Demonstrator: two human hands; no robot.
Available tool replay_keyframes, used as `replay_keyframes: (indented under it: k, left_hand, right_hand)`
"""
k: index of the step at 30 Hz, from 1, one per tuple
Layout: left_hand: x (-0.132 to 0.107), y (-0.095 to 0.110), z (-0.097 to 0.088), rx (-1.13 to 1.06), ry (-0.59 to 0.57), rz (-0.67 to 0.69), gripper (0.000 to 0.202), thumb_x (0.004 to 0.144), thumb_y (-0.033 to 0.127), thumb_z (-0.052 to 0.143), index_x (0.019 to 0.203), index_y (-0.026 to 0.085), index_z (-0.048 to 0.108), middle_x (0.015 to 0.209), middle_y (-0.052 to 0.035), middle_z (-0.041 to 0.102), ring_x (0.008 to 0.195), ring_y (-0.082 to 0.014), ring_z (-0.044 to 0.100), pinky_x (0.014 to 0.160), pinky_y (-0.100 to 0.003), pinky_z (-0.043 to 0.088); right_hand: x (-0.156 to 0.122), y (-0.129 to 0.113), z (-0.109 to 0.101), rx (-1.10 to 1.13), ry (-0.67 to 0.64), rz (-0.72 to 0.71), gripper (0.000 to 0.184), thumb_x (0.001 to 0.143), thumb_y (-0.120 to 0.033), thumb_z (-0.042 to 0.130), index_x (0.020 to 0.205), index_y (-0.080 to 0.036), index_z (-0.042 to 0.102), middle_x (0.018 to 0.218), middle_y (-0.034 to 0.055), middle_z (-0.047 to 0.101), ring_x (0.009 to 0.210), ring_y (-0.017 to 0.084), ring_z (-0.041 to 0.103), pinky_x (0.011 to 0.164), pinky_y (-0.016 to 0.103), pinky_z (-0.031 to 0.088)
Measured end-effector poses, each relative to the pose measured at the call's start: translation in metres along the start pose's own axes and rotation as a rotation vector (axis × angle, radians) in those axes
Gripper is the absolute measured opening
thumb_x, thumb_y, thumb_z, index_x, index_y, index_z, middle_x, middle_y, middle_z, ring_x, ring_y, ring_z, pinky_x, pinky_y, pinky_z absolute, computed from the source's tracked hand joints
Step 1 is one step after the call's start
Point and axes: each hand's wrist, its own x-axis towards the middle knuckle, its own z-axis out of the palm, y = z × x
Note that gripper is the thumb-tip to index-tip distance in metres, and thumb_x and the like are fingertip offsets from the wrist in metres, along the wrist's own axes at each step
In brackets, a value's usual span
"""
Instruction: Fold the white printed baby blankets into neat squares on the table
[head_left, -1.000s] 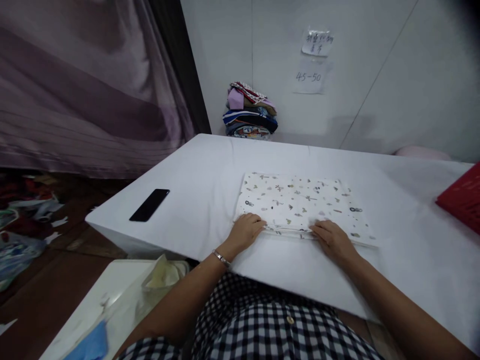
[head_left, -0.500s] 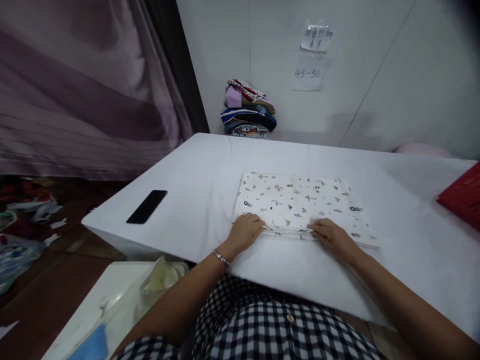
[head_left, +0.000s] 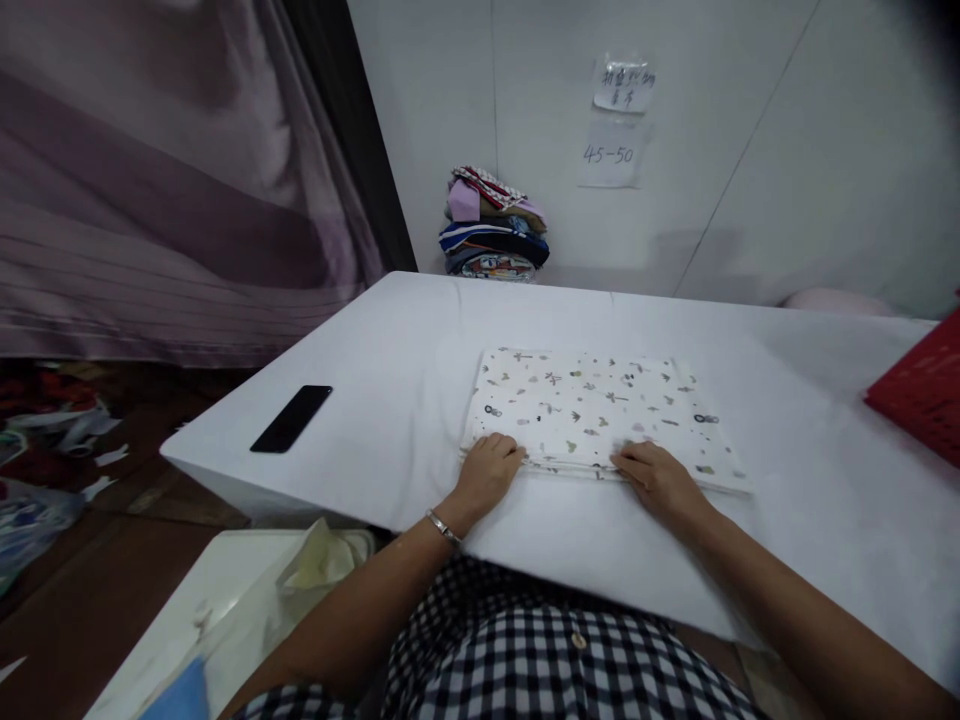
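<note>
A white-covered table [head_left: 390,360] fills most of the view; on it, lying flat near the front, is a white patterned cloth [head_left: 585,400] folded into a layered rectangle; the step in hand appears to be straightening its near edge, and the next move seems to call for keeping the layers together and even; at the table's right side, well apart from the cloth, sits a red item [head_left: 919,390], cut off by the frame; a stack of fabrics [head_left: 495,230] rises at the far edge; the left hand [head_left: 489,475] and right hand [head_left: 660,483] seem to pinch the cloth's near edge, how firmly I cannot tell; smallest, a black phone [head_left: 292,418] lies toward the left, out of the way.
</note>
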Motion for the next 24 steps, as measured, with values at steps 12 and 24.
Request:
replay_keyframes:
  k: [12,24]
  left_hand:
    - [0.008,0.006,-0.001,-0.006,0.044,0.043,0.024,0.086,0.011,0.044,0.107,0.017,0.054,0.100,-0.0071,0.057,0.094,-0.0205,0.050,0.081,-0.035,0.039]
    - [0.009,0.015,0.006,-0.035,0.057,0.151,0.019,0.086,0.013,0.045,0.094,0.019,0.061,0.111,-0.0061,0.056,0.102,-0.0198,0.049,0.086,-0.035,0.038]
  right_hand:
    - [0.007,0.004,-0.011,0.059,-0.058,-0.013,0.030,0.091,-0.027,0.035,0.099,-0.023,0.063,0.088,0.0066,0.064,0.079,0.019,0.056,0.066,0.031,0.044]
    - [0.007,0.001,-0.011,0.051,-0.077,-0.062,0.027,0.089,-0.018,0.036,0.085,-0.020,0.063,0.095,0.0078,0.063,0.085,0.020,0.054,0.072,0.031,0.042]
